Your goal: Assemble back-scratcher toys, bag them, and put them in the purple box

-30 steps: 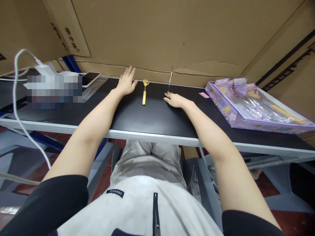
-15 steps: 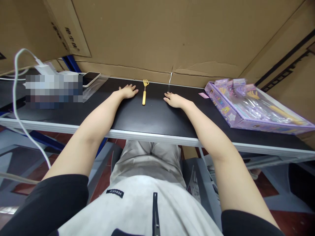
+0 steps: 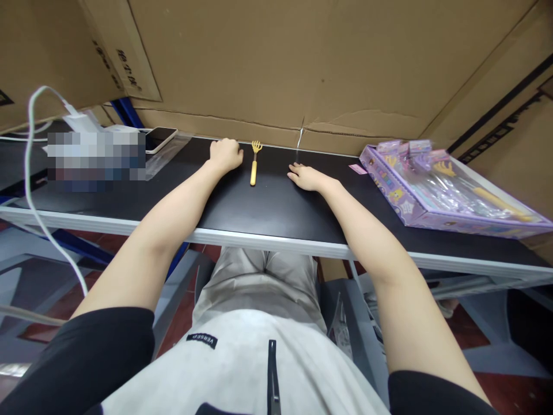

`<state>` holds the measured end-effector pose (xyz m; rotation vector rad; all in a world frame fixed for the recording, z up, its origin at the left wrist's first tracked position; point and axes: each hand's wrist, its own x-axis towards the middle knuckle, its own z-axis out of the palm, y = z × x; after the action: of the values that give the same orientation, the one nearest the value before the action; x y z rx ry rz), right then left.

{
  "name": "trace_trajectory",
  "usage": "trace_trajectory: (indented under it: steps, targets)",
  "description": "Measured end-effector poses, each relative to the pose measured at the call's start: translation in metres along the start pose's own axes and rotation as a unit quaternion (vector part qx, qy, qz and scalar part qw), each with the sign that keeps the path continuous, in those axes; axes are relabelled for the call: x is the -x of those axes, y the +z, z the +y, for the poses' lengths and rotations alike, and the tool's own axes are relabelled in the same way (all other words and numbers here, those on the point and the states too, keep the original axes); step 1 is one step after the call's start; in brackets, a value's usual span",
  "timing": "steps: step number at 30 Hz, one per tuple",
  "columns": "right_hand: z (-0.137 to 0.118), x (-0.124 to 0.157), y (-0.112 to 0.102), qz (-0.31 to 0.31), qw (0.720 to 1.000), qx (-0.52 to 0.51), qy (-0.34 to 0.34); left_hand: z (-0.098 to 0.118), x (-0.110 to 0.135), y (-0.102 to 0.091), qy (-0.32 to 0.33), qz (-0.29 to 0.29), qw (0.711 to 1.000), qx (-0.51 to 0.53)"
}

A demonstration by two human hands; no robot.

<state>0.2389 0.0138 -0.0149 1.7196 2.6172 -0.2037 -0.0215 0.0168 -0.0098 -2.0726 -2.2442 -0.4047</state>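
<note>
A yellow back scratcher (image 3: 254, 167) with a claw-like head lies on the black table, its head toward the cardboard wall and its handle toward me. Just left of it, my left hand (image 3: 226, 154) rests back-up with the fingers curled into a fist, apart from the scratcher. To the right of the scratcher, my right hand (image 3: 306, 177) lies palm down on the tabletop, fingers stretched out and holding nothing. Neither hand touches the scratcher.
A purple display box (image 3: 412, 210) of wrapped yellow scratchers sits at the right, with a small pink tag (image 3: 358, 169) beside it. On the left are a phone (image 3: 162, 139), a white cable (image 3: 29, 150) and a blurred-out patch. Cardboard (image 3: 268, 69) walls the back.
My left hand has gone from flat with spread fingers to a closed fist in nearly the same place. My right hand and the back scratcher have stayed put.
</note>
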Motion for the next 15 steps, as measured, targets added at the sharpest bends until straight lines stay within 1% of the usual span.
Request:
trace_trajectory:
  steps: [1,3,5,7,9,11,15]
  targets:
    - [-0.001,0.001,-0.001,-0.001,1.0,-0.001,0.002,0.006,0.004,-0.003,0.005,0.026,1.0,0.015]
    - [-0.003,0.003,-0.002,-0.004,1.0,-0.002,0.005,0.017,0.013,-0.009,0.016,0.057,0.997,0.049]
    - [-0.004,0.004,-0.003,-0.005,1.0,-0.002,0.009,0.025,0.019,-0.011,0.03,0.064,0.994,0.081]
    - [-0.004,0.003,-0.003,-0.003,1.0,-0.006,0.011,0.03,0.021,-0.008,0.051,0.059,0.992,0.104]
    - [-0.001,0.001,-0.001,0.004,1.0,-0.011,0.008,0.032,0.021,-0.003,0.072,0.041,0.991,0.108]
    - [0.002,-0.002,0.002,0.011,1.0,-0.012,-0.001,0.031,0.018,0.004,0.084,0.009,0.991,0.102]
    - [0.004,-0.003,0.003,0.015,1.0,-0.003,-0.011,0.023,0.009,0.011,0.059,-0.093,0.989,0.095]
